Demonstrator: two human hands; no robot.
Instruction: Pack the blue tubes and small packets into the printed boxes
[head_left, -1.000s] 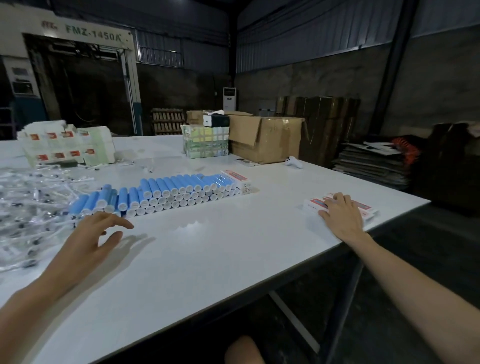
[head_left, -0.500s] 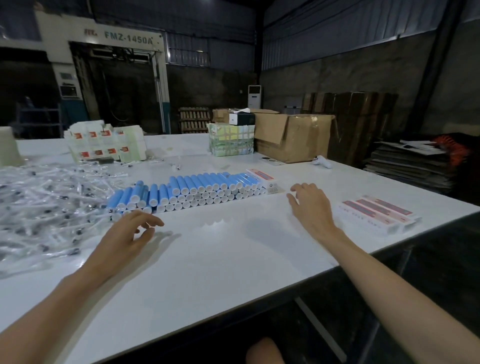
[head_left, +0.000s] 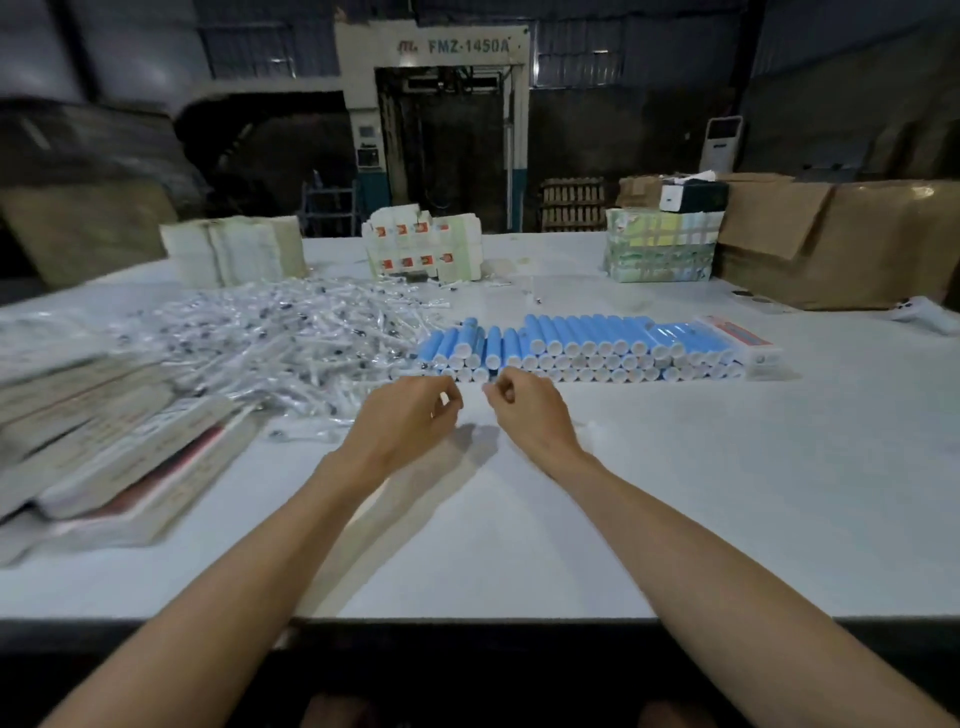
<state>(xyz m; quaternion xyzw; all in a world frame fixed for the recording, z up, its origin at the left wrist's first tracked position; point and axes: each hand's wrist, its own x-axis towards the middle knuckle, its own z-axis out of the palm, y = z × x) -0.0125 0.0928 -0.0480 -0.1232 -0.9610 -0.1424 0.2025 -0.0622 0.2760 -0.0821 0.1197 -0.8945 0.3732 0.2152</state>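
Note:
Blue tubes (head_left: 597, 340) with white caps lie stacked in a long row across the middle of the white table (head_left: 675, 519). One printed box (head_left: 743, 338) lies at the row's right end. Small clear packets (head_left: 291, 343) form a loose heap to the left of the tubes. Flat printed boxes (head_left: 104, 441) are piled at the left edge, blurred. My left hand (head_left: 410, 415) and right hand (head_left: 524, 410) hover side by side just in front of the row's left part. Both have loosely curled fingers, and I see nothing held in either.
At the back stand a pile of folded printed boxes (head_left: 423, 249), a white paper stack (head_left: 234, 254), a taped bundle (head_left: 660, 249) and an open cardboard carton (head_left: 841, 244). A white device (head_left: 924, 317) lies at far right. The table's near edge (head_left: 467, 618) is close to me.
My view has swung left. My right hand left the printed boxes at the table's right edge and came to the tubes. The left hand's fingers curled in.

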